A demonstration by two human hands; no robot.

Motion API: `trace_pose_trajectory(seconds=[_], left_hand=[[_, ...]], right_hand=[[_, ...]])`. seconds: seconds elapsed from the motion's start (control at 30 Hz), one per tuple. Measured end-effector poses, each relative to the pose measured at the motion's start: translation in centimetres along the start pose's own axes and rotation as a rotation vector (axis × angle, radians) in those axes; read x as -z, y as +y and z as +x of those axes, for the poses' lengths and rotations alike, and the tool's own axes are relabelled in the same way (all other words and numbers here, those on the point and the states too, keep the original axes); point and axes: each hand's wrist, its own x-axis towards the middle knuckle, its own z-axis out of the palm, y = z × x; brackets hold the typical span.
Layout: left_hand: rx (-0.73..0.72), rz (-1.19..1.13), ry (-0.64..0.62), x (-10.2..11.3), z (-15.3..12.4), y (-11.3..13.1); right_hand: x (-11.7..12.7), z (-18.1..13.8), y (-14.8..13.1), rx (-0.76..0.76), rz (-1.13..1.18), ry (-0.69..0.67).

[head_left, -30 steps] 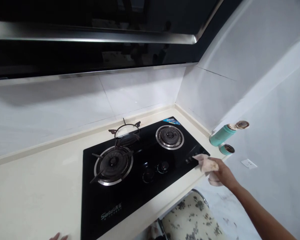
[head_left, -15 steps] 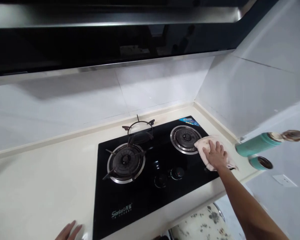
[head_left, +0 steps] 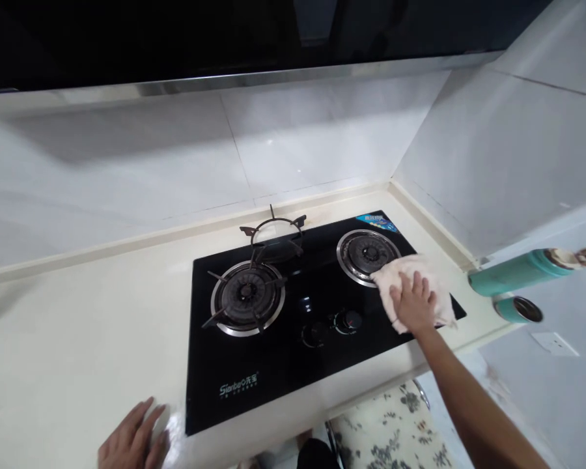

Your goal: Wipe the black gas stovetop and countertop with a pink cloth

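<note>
My right hand presses down on a pale pink cloth, its fingers slightly bent and gripping the fabric. The cloth lies bunched over the right end of a black glass gas stove, touching the rim of the right burner. My left hand rests open on the pale countertop at the lower left, beside the stove, with nothing in it. Two control knobs sit at the stove's front middle. The left burner has several dark metal prongs around it.
A loose pan support ring sits at the stove's back edge. To the right stand a green flask and a green cup. The range hood hangs overhead. Below the counter is a flower-patterned seat.
My right hand and the cloth have slid slightly left over the stove, uncovering its right front corner. More of my left hand shows now. The view has tilted down.
</note>
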Motion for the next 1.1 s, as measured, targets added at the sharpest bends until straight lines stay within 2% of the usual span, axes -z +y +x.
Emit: trace_pose_trajectory(seconds=[0.1, 0.17, 0.23, 0.3, 0.37, 0.47, 0.57, 0.67, 0.77, 0.93, 1.0, 1.1], left_hand=[[-0.038, 0.026, 0.024, 0.0, 0.3, 0.3], [-0.054, 0.043, 0.055, 0.0, 0.5, 0.4], [-0.070, 0.058, 0.084, -0.1, 0.6, 0.5], [-0.086, 0.066, 0.117, -0.3, 0.6, 0.5], [-0.102, 0.071, 0.145, -0.5, 0.5, 0.6], [-0.111, 0.073, 0.156, -0.6, 0.3, 0.7], [-0.101, 0.063, 0.144, -0.5, 0.1, 1.0], [-0.095, 0.042, 0.131, -0.3, 0.0, 1.2], [-0.091, 0.014, 0.131, -0.1, 0.0, 1.6], [-0.100, -0.002, 0.159, 0.1, 0.0, 2.1], [-0.092, -0.006, 0.165, 0.1, -0.1, 2.2], [-0.066, -0.027, 0.149, 0.0, -0.1, 2.3]], right_hand=[[-0.6, -7.6, -3.8, 0.141, 0.004, -0.002], [-1.0, -11.5, -5.5, 0.166, 0.020, 0.009], [-1.2, -13.8, -5.8, 0.160, 0.037, 0.056], [-1.0, -14.1, -4.8, 0.205, 0.054, 0.078], [-0.6, -12.8, -3.1, 0.270, 0.046, 0.065], [-0.3, -8.9, -1.3, 0.307, 0.009, 0.063], [-0.4, -4.2, -2.1, 0.463, 0.071, 0.055], [-0.5, -0.2, -5.6, 0.720, 0.118, -0.107], [-0.7, 2.9, -10.7, 0.814, 0.069, -0.248], [-2.1, 6.0, -19.0, 0.671, -0.037, -0.281], [-2.5, 6.0, -20.9, 0.603, -0.076, -0.283], [-2.2, 4.3, -21.6, 0.560, -0.125, -0.295]])
